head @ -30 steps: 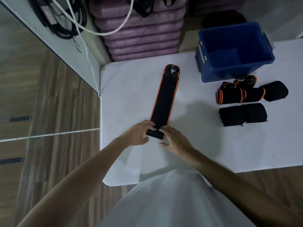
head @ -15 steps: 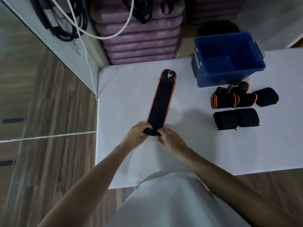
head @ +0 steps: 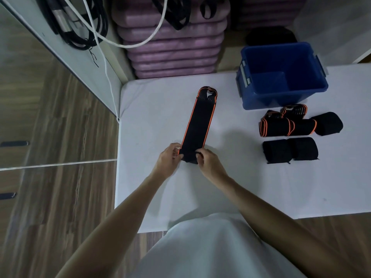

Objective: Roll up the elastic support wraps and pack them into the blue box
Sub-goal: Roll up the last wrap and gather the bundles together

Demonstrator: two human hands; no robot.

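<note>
A long black wrap with orange edges (head: 198, 121) lies flat on the white table (head: 150, 117), running away from me. Its near end is curled into a small roll. My left hand (head: 169, 159) pinches the roll's left side and my right hand (head: 208, 162) pinches its right side. The blue box (head: 285, 95) stands open at the far right and looks empty inside. In front of it lie several rolled wraps: orange-edged ones (head: 277, 127), a black one (head: 329, 125), and two black rolls (head: 290, 150) side by side.
Stacked purple mats (head: 172, 41) sit beyond the table's far edge. Black and white cables (head: 84, 27) hang at the upper left. A wooden floor (head: 50, 137) lies left of the table. The table's left edge is close to my left hand.
The roll at the wrap's near end has grown a little and both hands have shifted forward with it, from flat pressing to pinching its sides. The camera view has drifted.
</note>
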